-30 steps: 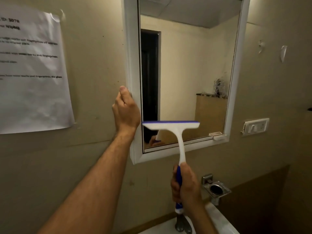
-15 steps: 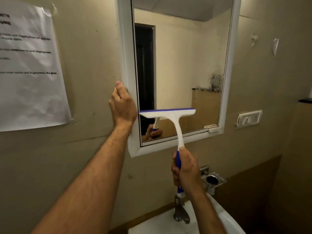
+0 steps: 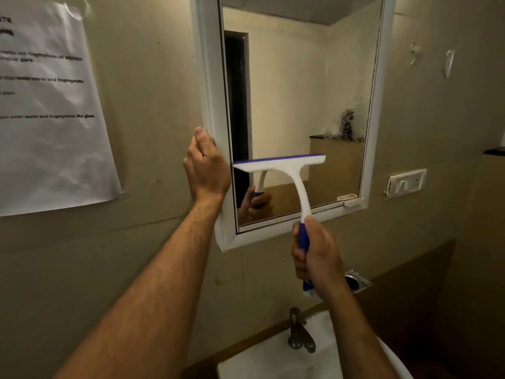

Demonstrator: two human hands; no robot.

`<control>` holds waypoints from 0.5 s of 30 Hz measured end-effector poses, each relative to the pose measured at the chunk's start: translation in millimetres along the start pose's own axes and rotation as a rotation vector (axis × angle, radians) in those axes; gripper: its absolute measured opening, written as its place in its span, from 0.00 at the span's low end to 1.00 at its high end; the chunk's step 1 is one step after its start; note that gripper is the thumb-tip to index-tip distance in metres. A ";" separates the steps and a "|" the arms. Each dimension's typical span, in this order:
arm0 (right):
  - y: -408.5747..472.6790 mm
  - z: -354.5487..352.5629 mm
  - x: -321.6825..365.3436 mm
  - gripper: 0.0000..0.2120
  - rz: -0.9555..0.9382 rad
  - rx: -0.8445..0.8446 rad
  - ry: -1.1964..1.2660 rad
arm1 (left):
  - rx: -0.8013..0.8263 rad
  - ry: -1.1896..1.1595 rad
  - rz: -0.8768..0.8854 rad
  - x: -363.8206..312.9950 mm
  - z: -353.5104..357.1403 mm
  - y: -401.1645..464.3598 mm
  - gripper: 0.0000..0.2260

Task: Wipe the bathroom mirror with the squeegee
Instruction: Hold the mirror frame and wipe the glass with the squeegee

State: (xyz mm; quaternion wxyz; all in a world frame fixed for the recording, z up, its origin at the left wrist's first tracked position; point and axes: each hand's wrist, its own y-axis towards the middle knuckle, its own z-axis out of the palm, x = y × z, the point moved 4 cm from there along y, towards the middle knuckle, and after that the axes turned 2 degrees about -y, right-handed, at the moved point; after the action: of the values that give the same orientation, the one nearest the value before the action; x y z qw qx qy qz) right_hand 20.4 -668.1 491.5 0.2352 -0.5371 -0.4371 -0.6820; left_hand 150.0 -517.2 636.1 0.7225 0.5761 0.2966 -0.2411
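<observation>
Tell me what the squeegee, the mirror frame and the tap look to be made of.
Squeegee: looks like white moulded plastic, smooth and slightly glossy, with a blue edge strip, probably rubber, and a blue grip held in the right hand.
Mirror frame: white, smooth, semi-gloss; plastic or painted, hard to tell.
Tap: metal, with a dull grey sheen.

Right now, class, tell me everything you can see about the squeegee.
The squeegee is T-shaped and looks plastic: a white head and neck, a blue strip along the top edge, and a blue grip with a white tip. It is held nearly upright, head level, blade edge at the lower left part of the mirror glass, where its reflection shows. The right hand is wrapped around the grip; the left hand rests on the mirror's frame, not the squeegee.
</observation>
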 end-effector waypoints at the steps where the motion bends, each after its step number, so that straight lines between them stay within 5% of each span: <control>1: 1.4 2.3 2.3 0.19 -0.002 -0.006 0.009 | 0.000 0.006 -0.002 -0.1 0.3 0.0 0.20; 10: -41.9 3.9 -68.7 0.23 0.156 -0.070 0.015 | 0.002 0.013 0.010 2.1 0.2 -1.9 0.20; 15: -14.7 -1.3 -24.7 0.20 0.055 -0.066 -0.064 | 0.002 -0.010 0.012 0.0 -0.5 -3.6 0.19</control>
State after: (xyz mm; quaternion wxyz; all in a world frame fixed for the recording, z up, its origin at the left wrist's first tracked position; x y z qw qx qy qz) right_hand 15.8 -665.5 463.2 0.2220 -0.5777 -0.4069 -0.6719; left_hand 147.5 -517.5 633.6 0.7247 0.5775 0.2894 -0.2398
